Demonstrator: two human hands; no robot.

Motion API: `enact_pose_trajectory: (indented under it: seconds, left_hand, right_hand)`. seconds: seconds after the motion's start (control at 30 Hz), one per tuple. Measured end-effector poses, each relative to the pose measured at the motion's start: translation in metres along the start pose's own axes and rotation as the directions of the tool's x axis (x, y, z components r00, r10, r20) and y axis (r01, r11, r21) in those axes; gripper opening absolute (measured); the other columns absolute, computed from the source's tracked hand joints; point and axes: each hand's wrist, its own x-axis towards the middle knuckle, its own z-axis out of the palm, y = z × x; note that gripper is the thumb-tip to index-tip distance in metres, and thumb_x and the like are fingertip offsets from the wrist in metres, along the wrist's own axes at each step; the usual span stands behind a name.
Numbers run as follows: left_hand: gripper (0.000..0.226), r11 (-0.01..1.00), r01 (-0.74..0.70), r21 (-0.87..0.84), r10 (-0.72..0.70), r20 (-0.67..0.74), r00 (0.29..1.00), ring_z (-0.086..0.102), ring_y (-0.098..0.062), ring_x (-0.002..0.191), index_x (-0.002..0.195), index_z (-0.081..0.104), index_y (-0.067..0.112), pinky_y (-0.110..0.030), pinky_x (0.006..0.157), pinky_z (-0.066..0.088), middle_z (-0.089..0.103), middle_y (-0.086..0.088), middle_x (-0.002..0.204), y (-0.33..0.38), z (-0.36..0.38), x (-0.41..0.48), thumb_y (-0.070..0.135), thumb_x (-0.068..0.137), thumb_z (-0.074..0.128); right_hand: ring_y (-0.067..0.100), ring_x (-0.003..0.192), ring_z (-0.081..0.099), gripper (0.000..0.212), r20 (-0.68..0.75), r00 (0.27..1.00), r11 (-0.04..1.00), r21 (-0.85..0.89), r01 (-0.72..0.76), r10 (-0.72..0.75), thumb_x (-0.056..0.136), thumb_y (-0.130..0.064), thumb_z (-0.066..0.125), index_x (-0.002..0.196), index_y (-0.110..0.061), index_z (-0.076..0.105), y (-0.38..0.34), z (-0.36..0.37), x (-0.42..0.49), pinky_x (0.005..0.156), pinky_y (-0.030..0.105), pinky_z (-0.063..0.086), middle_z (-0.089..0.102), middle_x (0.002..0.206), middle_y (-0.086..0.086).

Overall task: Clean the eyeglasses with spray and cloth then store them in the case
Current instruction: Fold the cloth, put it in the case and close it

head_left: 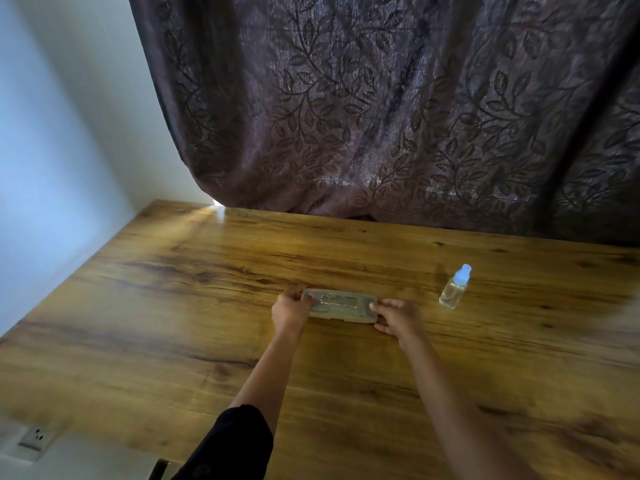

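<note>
Low in the frame, a dark sleeve (235, 441) is covering the left upper arm above the wooden table (173, 323). At centre, the left hand (290, 311) and right hand (398, 318) are each gripping one end of the closed translucent case (341, 306), which is lying flat. Right of it a spray bottle (454, 289) is standing upright, with a leaf-patterned curtain (381, 98) hanging across the top.
</note>
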Motion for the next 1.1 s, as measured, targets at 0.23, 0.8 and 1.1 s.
enact_pose_trajectory:
  seconds: [0.23,0.8,1.1]
  left_hand:
    - [0.030,1.000,0.022,-0.014,-0.023,-0.044,0.999,0.050,-0.014,0.093,0.120,0.058,0.015,-0.024,0.080,0.039,0.061,-0.005,0.117,0.003,-0.001,-0.002,0.017,0.090,0.056]
    - [0.033,0.952,-0.295,0.082,0.294,0.018,0.956,0.057,-0.020,0.107,0.116,0.062,0.018,-0.035,0.092,0.048,0.063,-0.005,0.117,0.055,0.058,-0.018,0.006,0.092,0.043]
    - [0.038,0.910,-0.397,0.118,0.356,0.268,0.895,0.063,-0.018,0.097,0.113,0.063,0.023,-0.036,0.085,0.053,0.067,0.004,0.114,0.071,0.118,-0.030,0.001,0.092,0.040]
  right_hand:
    - [0.020,0.088,0.063,0.029,0.018,1.000,0.997,-0.078,0.008,-0.007,0.082,-0.017,0.068,0.109,-0.007,0.063,-0.001,0.002,-0.002,0.072,0.031,0.056,0.063,0.098,0.007]
    - [0.015,0.061,0.060,0.016,-0.483,0.624,0.784,-0.282,0.553,-0.614,0.084,-0.003,0.056,0.083,-0.016,0.067,-0.004,-0.058,-0.027,0.057,0.027,0.049,0.068,0.075,0.001]
    - [0.017,0.086,0.063,0.027,-0.599,0.683,0.908,-0.249,0.338,-0.418,0.081,0.002,0.061,0.105,-0.009,0.066,0.005,-0.112,-0.007,0.077,0.021,0.046,0.069,0.098,0.006]
